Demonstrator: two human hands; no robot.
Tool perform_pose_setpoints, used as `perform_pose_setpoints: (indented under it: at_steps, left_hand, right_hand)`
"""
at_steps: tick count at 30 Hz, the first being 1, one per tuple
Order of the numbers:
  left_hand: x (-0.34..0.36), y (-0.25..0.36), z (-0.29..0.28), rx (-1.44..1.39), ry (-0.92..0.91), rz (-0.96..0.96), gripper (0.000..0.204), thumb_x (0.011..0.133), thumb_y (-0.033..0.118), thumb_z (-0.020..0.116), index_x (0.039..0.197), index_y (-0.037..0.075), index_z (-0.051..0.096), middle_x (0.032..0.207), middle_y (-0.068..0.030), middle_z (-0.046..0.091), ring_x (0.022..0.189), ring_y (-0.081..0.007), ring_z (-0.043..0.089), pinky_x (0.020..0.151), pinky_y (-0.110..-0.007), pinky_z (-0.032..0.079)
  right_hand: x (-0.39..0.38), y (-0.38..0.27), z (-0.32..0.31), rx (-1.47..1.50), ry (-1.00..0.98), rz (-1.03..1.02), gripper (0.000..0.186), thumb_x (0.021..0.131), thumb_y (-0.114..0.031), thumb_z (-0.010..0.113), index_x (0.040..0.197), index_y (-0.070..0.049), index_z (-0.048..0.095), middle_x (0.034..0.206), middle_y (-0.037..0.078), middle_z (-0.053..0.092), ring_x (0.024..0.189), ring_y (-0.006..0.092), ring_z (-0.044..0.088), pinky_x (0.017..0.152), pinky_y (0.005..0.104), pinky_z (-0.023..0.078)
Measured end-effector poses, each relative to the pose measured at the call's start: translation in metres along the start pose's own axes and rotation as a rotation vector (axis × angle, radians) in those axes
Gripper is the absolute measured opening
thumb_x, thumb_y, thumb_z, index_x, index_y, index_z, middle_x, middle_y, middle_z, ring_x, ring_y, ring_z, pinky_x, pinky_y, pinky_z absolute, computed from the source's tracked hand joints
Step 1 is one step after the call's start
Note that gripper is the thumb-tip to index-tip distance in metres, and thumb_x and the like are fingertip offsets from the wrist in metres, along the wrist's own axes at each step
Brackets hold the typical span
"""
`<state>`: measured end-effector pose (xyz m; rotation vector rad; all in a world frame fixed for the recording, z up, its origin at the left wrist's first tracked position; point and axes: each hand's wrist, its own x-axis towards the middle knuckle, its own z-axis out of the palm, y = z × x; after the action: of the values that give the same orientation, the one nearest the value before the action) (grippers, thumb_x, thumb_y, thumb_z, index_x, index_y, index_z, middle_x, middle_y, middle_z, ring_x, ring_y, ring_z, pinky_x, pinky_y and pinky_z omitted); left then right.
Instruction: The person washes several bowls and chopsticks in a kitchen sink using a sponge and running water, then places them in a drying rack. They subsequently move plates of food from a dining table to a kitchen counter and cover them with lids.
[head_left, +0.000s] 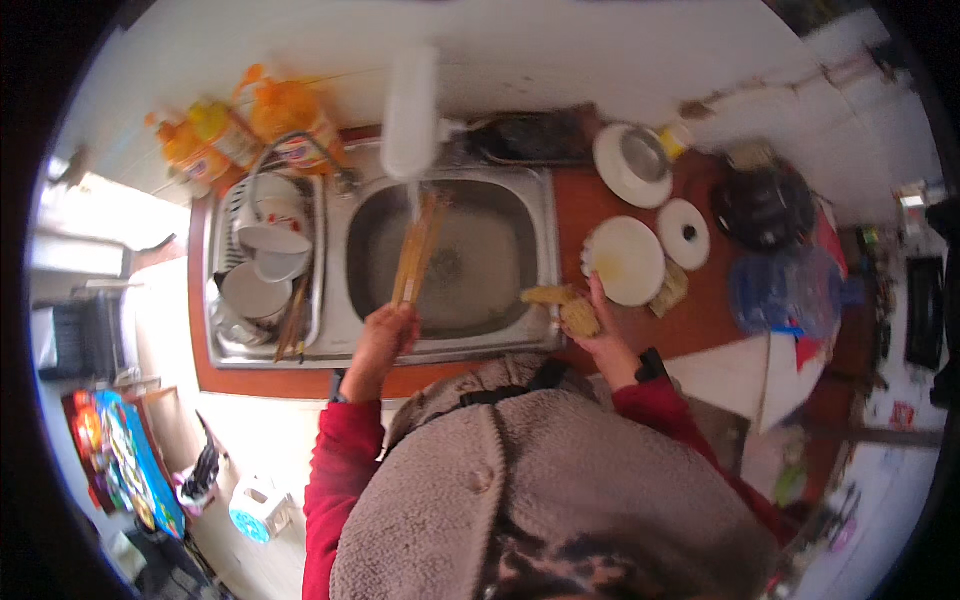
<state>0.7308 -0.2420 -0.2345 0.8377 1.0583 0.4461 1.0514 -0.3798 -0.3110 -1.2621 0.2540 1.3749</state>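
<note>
My left hand [385, 335] closed around a bundle of wooden chopsticks [415, 250] over the steel sink basin [520, 210], under water from the tap [412, 110], my right hand [600, 335] gripping a yellow sponge [578, 316] at the sink's edge, bowls [270, 240] and more chopsticks in the drying rack [215, 250], white plate [625, 260] on the counter [700, 320]

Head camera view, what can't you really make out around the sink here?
- Tap spout: blurred white, its shape is lost.
- Chopsticks: the left hand covers the lower ends; count unclear.
- Sponge: the right hand hides part of it.
- Drying rack: dishes overlap, small items unreadable.
- Counter's near edge: partly hidden by the person's fleece top.
</note>
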Motion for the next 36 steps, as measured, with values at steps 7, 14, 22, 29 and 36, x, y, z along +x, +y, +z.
perform_pose_setpoints:
  at_steps: [7, 14, 22, 29, 36]
  left_hand:
    - [-0.002, -0.026, -0.037, 0.051, 0.11, 0.05, 0.021, 0.087, 0.022, 0.045, 0.073, 0.006, 0.048, 0.058, 0.0007, 0.048, 0.049, -0.0076, 0.044, 0.042, -0.023, 0.034]
    - [-0.063, -0.052, -0.081, 1.007, 0.579, 0.417, 0.017, 0.082, 0.02, 0.05, 0.077, 0.004, 0.05, 0.067, -0.0208, 0.054, 0.066, -0.0399, 0.053, 0.054, -0.047, 0.041]
    - [-0.112, -0.055, -0.137, 1.579, 0.949, 0.14, 0.012, 0.084, 0.017, 0.045, 0.075, 0.008, 0.046, 0.067, -0.0079, 0.054, 0.052, -0.0274, 0.058, 0.043, -0.036, 0.046]
    - [-0.076, -0.039, -0.154, 1.749, 0.967, 0.192, 0.006, 0.076, 0.015, 0.051, 0.073, 0.011, 0.051, 0.07, -0.0052, 0.055, 0.058, -0.0228, 0.06, 0.046, -0.034, 0.046]
    - [-0.062, 0.008, -0.119, 1.627, 0.957, 0.269, 0.049, 0.061, 0.034, 0.069, 0.097, 0.006, 0.051, 0.089, -0.0107, 0.055, 0.087, -0.0245, 0.054, 0.073, -0.038, 0.044]
  right_hand:
    - [-0.074, -0.025, -0.024, -0.642, -0.175, -0.465, 0.081, 0.071, -0.013, 0.066, 0.137, -0.017, 0.018, 0.119, 0.011, 0.043, 0.103, 0.0237, 0.048, 0.083, 0.0349, 0.042]
    - [-0.038, -0.048, -0.036, -0.072, 0.19, 0.041, 0.029, 0.073, -0.035, 0.06, 0.089, -0.012, 0.056, 0.078, 0.007, 0.059, 0.07, 0.0224, 0.056, 0.05, 0.0299, 0.043]
    - [-0.044, -0.048, 0.009, -0.385, 0.01, -0.06, 0.034, 0.073, -0.02, 0.06, 0.102, -0.004, 0.05, 0.086, 0.007, 0.056, 0.069, 0.0184, 0.057, 0.057, 0.0281, 0.047]
    - [-0.1, -0.027, 0.082, -0.841, -0.453, -0.195, 0.038, 0.081, -0.028, 0.055, 0.113, -0.009, 0.047, 0.107, 0.007, 0.05, 0.095, 0.0157, 0.051, 0.08, 0.0272, 0.041]
    - [-0.049, -0.002, 0.143, -0.622, -0.249, 0.253, 0.034, 0.08, -0.029, 0.051, 0.102, -0.003, 0.052, 0.089, 0.009, 0.059, 0.073, 0.0187, 0.058, 0.065, 0.03, 0.048]
